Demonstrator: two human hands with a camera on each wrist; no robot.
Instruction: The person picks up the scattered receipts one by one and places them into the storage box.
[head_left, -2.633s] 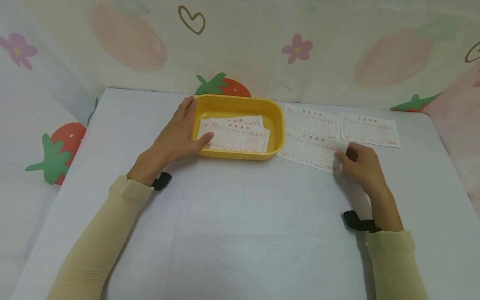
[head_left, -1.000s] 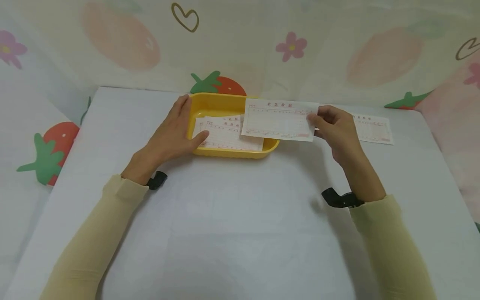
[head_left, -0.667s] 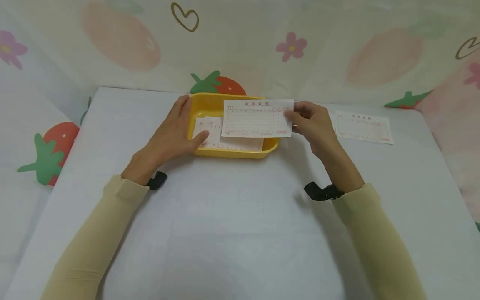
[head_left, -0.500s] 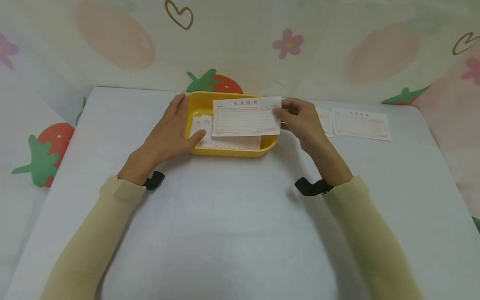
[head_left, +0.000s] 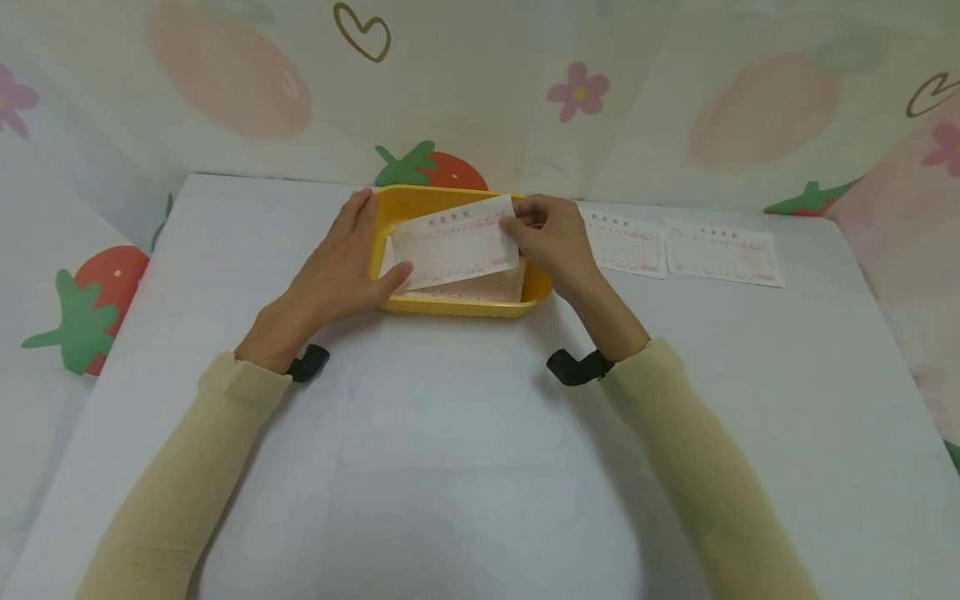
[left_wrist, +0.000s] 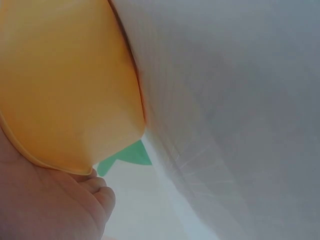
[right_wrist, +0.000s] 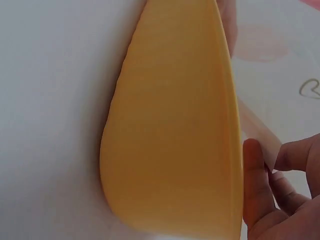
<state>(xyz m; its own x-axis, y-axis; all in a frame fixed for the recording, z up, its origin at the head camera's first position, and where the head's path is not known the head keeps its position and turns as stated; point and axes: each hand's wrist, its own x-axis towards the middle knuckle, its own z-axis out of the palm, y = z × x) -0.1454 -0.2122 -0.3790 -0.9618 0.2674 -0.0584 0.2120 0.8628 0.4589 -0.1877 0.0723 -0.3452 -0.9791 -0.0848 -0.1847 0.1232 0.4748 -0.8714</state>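
A yellow plastic tray point(head_left: 457, 307) stands near the back of the table. My left hand point(head_left: 330, 262) holds its left end, thumb over the front rim and fingers at the back corner; in the left wrist view the palm point(left_wrist: 50, 205) lies along the rim. Between thumb and fingers, my right hand point(head_left: 553, 242) pinches the right edge of a white receipt slip point(head_left: 453, 243) printed in red. The slip slants over the tray, its left end lower, overlapping other receipt slips point(head_left: 491, 287) inside. In the right wrist view, the fingers point(right_wrist: 257, 185) are just beyond the tray's rim.
Two more receipt slips, one close to the tray's right side point(head_left: 624, 247) and one farther right point(head_left: 723, 253), lie flat on the white-covered table point(head_left: 450, 450). A strawberry-print curtain point(head_left: 465, 83) hangs right behind the table's back edge.
My right hand has lifted a receipt slip from the table right of the tray and carried it left over the tray, where its left end now dips. My left hand has stayed at the tray.
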